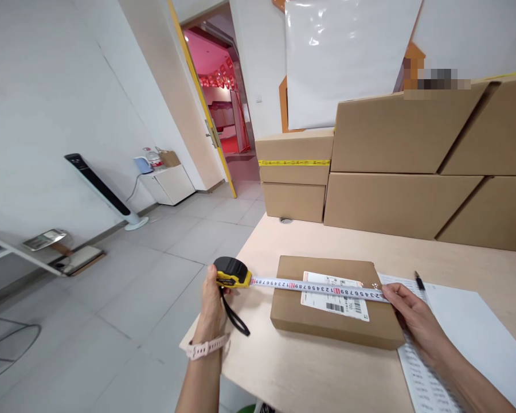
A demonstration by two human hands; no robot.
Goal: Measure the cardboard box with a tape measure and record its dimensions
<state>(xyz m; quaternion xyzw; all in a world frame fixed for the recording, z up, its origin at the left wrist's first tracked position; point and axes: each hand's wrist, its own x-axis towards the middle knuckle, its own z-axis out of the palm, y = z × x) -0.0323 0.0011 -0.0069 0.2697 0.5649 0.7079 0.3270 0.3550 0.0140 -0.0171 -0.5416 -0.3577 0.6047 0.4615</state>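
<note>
My left hand (211,295) is closed around a black and yellow tape measure (232,272) whose black wrist strap dangles below. The white blade runs out to the right across the top of a brown cardboard box (335,330). At the box's right edge my right hand (410,310) pinches the end of the blade between thumb and fingers. A white shipping label (335,307) with barcodes is stuck on the box top, partly covered by the blade. The box lies flat on the light wooden table (258,367).
Printed paper sheets (477,332) lie right of the box, with a black pen (419,281) on them. Large cardboard boxes (399,201) are stacked along the table's back. The table's left edge borders the tiled floor (146,310). A tower fan (98,186) stands near the wall.
</note>
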